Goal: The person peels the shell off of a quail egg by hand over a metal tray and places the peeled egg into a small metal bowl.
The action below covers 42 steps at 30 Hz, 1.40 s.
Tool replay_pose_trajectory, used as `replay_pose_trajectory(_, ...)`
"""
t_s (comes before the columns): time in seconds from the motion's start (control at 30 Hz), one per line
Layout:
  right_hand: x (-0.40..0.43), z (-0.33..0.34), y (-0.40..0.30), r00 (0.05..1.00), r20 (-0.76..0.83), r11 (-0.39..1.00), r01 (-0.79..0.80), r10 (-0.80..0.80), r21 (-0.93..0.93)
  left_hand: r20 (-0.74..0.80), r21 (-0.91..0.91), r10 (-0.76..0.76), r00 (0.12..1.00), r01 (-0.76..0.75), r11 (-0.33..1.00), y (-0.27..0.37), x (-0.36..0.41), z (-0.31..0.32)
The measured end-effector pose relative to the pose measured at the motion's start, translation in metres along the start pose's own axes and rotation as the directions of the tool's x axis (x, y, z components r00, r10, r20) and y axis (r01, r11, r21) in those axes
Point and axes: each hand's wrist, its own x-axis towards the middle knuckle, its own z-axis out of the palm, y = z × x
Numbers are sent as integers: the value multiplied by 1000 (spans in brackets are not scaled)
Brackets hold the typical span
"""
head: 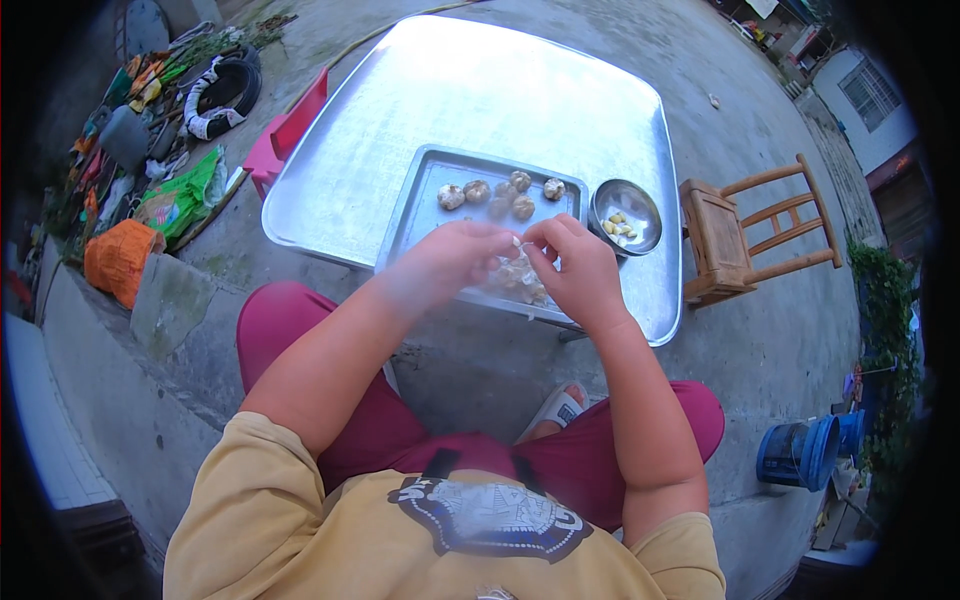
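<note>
Both my hands meet over the near edge of a metal tray [421, 187]. My left hand [469, 255] pinches a small pale garlic clove [517, 241] between thumb and fingers. My right hand [574, 262] pinches a thin whitish bit of skin beside the clove. Several whole garlic bulbs [451, 196] lie at the tray's far side. Loose garlic skins [517, 277] are heaped below my hands, partly hidden by them. Just right of the tray a round steel bowl [641, 206] holds several peeled garlic cloves [616, 225].
The tray and bowl stand on a shiny metal table [465, 90]. A wooden chair [720, 232] is close to its right edge, a red plastic chair [296, 127] at its left. Blue buckets [799, 454] stand far right. Sacks and a coiled black hose [240, 86] lie to the left.
</note>
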Motion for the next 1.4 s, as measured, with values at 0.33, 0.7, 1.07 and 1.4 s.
replay_pose_trajectory(0.33,-1,6,3,972,-39,961,221,-231,-166,-12,15,-33,999,33,999,-7,5,-3)
replay_pose_trajectory(0.7,1,6,0,996,-39,993,71,-75,-98,-4,36,-32,999,32,999,-2,-1,6)
replay_pose_trajectory(1.07,0,4,3,999,1,992,32,-33,-121,-50,88,17,999,-13,996,-3,2,3)
replay_pose_trajectory(1.4,0,7,0,991,-45,986,120,-126,-113,-47,135,38,998,-31,990,-5,4,2)
